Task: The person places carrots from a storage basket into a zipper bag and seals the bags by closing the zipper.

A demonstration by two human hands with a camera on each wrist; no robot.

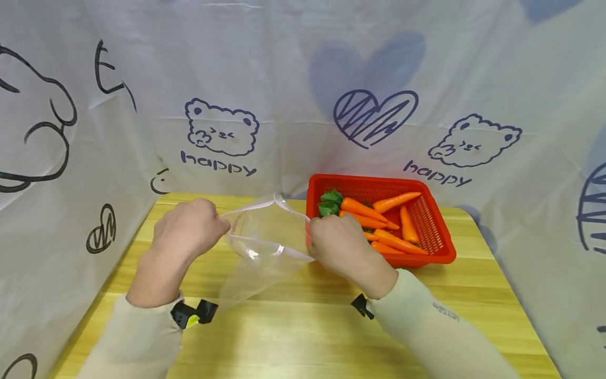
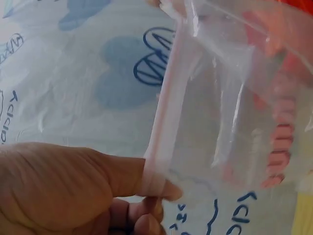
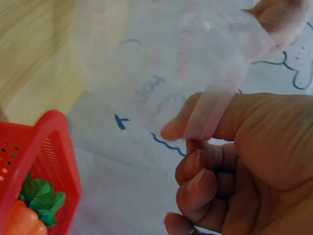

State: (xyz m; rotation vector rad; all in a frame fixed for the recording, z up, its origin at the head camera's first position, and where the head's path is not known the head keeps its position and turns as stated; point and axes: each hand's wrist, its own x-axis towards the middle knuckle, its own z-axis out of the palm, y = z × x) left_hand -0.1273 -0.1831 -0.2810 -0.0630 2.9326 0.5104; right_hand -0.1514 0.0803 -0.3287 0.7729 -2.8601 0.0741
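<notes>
A clear, thin plastic bag with a pale pinkish strip along its mouth (image 1: 270,266) hangs left of centre in the head view, its mouth stretched sideways between the two hands and its body slanting toward the lower left of the frame. The left hand (image 1: 189,229) pinches one end of the mouth and the right hand (image 1: 345,247) the other; both wrist views show the strip lying across the thumb, with curled fingers beneath it. The relation that matters most seems to be between that spread mouth and the red, rectangular plastic basket with perforated walls (image 1: 437,258), just right of it; the right hand is much the nearer, overlapping the basket's left side in the head view. Inside lie smooth orange tapering carrots (image 1: 397,241), several with their long axes slanting toward the lower right, and crinkled dark-green leaves (image 1: 329,204) at the basket's upper left. The film is limp, creased and shiny, with blurred pinkish print in the wrist views. Below spreads a yellowish wood-grain tabletop (image 1: 303,337); behind, a wrinkled white cloth with blue hearts and bear drawings (image 1: 289,68) fills the upper frame.
</notes>
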